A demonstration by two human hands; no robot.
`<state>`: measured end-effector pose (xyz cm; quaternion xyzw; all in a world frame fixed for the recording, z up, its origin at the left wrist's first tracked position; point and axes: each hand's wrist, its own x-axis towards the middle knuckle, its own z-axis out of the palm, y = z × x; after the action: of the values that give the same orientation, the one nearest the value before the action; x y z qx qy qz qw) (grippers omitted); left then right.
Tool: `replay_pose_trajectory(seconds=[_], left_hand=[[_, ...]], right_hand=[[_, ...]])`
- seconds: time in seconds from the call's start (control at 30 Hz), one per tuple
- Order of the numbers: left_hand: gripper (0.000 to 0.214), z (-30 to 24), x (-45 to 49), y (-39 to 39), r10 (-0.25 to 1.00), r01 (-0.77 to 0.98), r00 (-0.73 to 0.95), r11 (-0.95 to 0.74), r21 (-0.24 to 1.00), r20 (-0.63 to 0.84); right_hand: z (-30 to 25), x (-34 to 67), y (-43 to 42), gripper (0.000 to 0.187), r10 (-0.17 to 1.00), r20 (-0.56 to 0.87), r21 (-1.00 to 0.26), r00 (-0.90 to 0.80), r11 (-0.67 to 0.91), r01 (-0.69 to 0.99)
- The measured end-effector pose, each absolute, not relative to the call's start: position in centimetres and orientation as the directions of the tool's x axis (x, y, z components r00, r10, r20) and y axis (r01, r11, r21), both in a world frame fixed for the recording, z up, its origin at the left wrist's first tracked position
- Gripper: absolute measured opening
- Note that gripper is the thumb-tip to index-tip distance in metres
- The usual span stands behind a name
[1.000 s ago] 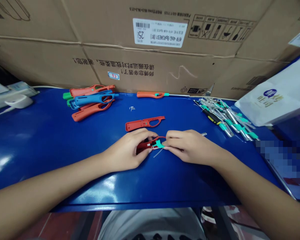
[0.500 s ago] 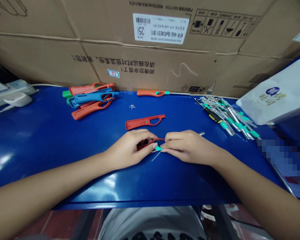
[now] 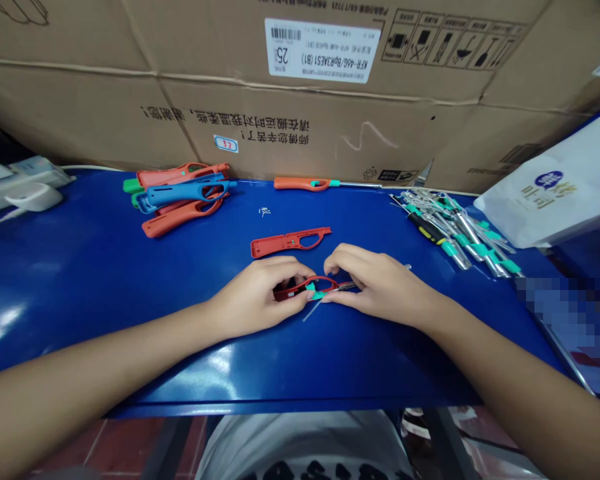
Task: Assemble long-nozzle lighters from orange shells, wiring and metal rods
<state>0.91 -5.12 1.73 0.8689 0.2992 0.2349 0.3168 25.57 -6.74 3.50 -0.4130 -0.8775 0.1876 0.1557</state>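
Right hand has half-opened, hold unclear, beside left hand pinching a likely stiff, curved red plastic shell by its rim.

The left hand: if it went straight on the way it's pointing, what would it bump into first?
Probably the right hand, just beyond the red lighter shell that the left hand is holding. Depth is hard to judge from this one view.
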Motion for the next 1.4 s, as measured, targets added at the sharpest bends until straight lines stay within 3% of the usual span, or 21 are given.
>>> replay_pose_trajectory(seconds=[0.87,1.13,1.4], left_hand=[[0.027,1.9,0.2,-4.3,0.637,0.429,0.695,-0.740,0.518,0.334],[0.018,2.3,-0.1,-4.3,0.520,0.341,0.777,-0.821,0.458,0.355],[0.022,1.5,-0.3,-4.2,0.515,0.329,0.768,-0.827,0.455,0.381]], right_hand=[[3.1,26.1,-6.0,0.030,0.800,0.121,-0.423,-0.587,0.577,0.699],[3.3,26.2,-6.0,0.029,0.803,0.131,-0.391,-0.582,0.581,0.714],[3.4,26.2,-6.2,0.027,0.800,0.126,-0.369,-0.586,0.586,0.721]])
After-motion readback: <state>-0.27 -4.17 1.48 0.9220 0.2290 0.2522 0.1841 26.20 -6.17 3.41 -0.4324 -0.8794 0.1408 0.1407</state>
